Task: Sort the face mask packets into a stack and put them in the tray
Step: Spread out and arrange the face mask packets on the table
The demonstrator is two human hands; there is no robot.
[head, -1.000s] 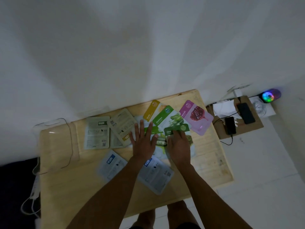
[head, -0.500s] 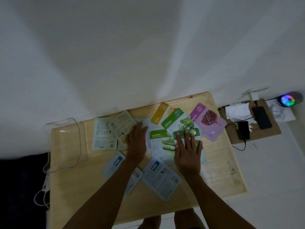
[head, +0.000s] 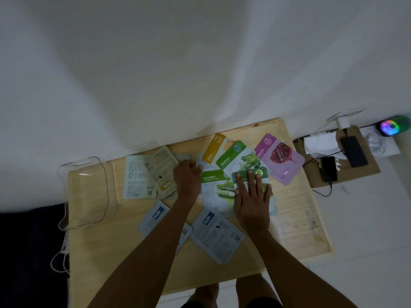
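Several face mask packets lie spread over the wooden table [head: 298,223]. A yellow Honey packet [head: 214,147], a green Aloe Vera packet [head: 239,156], a purple pomegranate packet [head: 281,158] and a Cucumber packet [head: 216,190] fan out at the back. My right hand [head: 252,196] lies flat with fingers spread on a dark green packet [head: 250,173]. My left hand [head: 186,177] rests on the edge of the white packet [head: 199,158] under the fan, fingers curled. Two pale face-down packets [head: 142,176] lie to its left. Two blue-labelled packets [head: 216,233] lie nearer me. A clear tray [head: 86,192] sits at the table's left end.
A cardboard sheet [head: 364,170] on the floor to the right carries two phones [head: 353,151] with cables and crumpled paper. A glowing multicoloured device [head: 392,125] sits beyond it. White cable [head: 59,261] hangs off the table's left edge. The wall runs behind the table.
My left hand has slid left off the green packets to the white packet's edge, uncovering the Cucumber packet. My right hand's fingers have spread flat on the dark green packet.
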